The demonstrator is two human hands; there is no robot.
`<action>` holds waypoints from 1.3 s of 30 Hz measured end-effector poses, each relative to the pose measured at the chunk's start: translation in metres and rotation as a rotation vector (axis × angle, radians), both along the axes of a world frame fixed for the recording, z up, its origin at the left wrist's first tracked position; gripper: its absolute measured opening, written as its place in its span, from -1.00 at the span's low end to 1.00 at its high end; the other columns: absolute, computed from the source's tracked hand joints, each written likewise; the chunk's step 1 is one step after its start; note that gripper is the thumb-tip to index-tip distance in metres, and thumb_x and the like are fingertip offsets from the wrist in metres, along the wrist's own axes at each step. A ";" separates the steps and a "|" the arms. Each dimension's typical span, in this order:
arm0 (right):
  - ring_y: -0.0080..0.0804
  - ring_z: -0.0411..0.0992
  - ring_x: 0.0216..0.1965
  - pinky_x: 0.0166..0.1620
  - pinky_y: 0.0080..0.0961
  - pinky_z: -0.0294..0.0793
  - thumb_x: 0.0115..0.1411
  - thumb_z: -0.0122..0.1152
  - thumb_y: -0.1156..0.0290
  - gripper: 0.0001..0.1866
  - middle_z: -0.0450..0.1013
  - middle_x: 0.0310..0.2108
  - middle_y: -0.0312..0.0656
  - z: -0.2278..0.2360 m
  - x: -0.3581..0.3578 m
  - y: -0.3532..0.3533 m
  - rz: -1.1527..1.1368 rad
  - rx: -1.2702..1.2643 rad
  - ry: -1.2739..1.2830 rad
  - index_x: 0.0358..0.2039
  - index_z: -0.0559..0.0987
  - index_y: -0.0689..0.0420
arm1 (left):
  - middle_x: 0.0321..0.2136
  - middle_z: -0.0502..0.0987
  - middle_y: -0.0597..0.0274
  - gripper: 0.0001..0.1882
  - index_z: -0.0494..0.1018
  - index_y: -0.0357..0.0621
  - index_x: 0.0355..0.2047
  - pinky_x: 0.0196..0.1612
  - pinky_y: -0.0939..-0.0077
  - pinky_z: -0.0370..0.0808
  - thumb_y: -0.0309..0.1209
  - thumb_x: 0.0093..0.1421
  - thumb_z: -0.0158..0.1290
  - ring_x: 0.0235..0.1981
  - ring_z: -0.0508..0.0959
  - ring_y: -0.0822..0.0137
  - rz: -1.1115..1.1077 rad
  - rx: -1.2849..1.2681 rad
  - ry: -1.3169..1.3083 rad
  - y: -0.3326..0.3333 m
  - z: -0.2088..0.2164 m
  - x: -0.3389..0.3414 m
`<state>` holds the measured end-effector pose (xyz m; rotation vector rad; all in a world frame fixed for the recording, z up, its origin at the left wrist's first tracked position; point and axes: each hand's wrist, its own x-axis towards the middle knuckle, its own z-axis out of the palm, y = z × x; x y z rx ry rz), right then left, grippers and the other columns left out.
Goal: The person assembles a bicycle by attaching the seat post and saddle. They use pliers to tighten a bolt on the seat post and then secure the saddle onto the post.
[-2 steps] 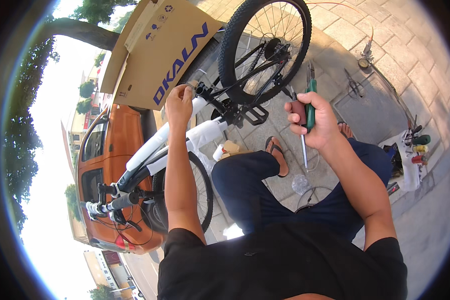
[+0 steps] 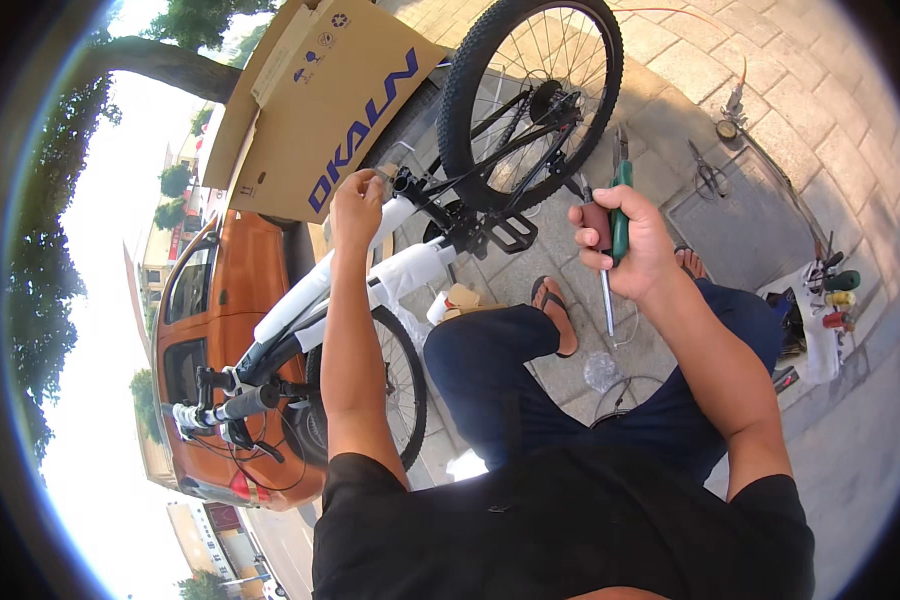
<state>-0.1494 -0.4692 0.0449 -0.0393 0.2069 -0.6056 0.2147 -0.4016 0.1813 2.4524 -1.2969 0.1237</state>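
Left hand beside the bicycle frame, right hand holding two tools

The left hand point(image 2: 357, 207) is near the middle part of the bicycle point(image 2: 260, 360), just beside the black seat clamp point(image 2: 403, 183). Its fingers are narrow, with the tips close together; I cannot tell whether something small is between them, or whether they touch the bicycle.

The right hand point(image 2: 632, 240) is closed around two tools at the same time: the pliers point(image 2: 622, 225) with green handles, whose metal end points to the top of the view, and a screwdriver-like tool point(image 2: 597, 222) with a reddish-brown handle, whose shaft points down. This hand is well apart from the bicycle frame.

The bicycle extends from the handlebar point(image 2: 248, 403) at the left to the rear wheel point(image 2: 457, 125) at the upper middle. White wrapping point(image 2: 410, 266) covers parts of its frame, and a black pedal point(image 2: 513, 234) is below the rear wheel in the view. Behind the bicycle are a large cardboard box point(image 2: 340, 100) and an orange car point(image 2: 250, 270).

On the paving at the right lie scissors point(image 2: 710, 180) and a round gauge point(image 2: 727, 129); lower, more tools point(image 2: 842, 280) are gathered beside a white cloth point(image 2: 820, 345).
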 end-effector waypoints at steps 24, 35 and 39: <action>-0.44 0.48 -0.47 -0.62 -0.51 0.28 0.31 0.22 0.32 -0.87 0.59 -0.35 -0.12 -0.009 -0.009 -0.010 -0.070 0.041 0.117 -0.34 0.47 0.02 | -0.29 0.77 0.00 -0.80 0.68 -0.36 -0.30 -0.26 0.26 0.76 -0.42 0.23 0.21 -0.36 0.80 0.17 0.298 0.863 0.219 -0.100 0.007 0.043; -0.43 0.48 -0.45 -0.60 -0.51 0.31 0.30 0.21 0.26 -0.81 0.58 -0.31 -0.12 -0.014 -0.003 -0.006 -0.036 0.026 0.165 -0.39 0.48 0.07 | -0.25 0.77 -0.01 -0.79 0.70 -0.33 -0.24 -0.21 0.24 0.76 -0.40 0.27 0.21 -0.31 0.80 0.16 0.330 0.778 0.377 -0.090 0.010 0.060; -0.43 0.48 -0.45 -0.61 -0.51 0.31 0.31 0.22 0.26 -0.81 0.58 -0.32 -0.12 -0.015 0.000 -0.004 -0.032 0.011 0.186 -0.38 0.48 0.06 | -0.32 0.77 -0.02 -0.78 0.69 -0.38 -0.29 -0.31 0.25 0.76 -0.40 0.24 0.25 -0.39 0.79 0.13 0.289 0.690 0.338 -0.081 0.011 0.048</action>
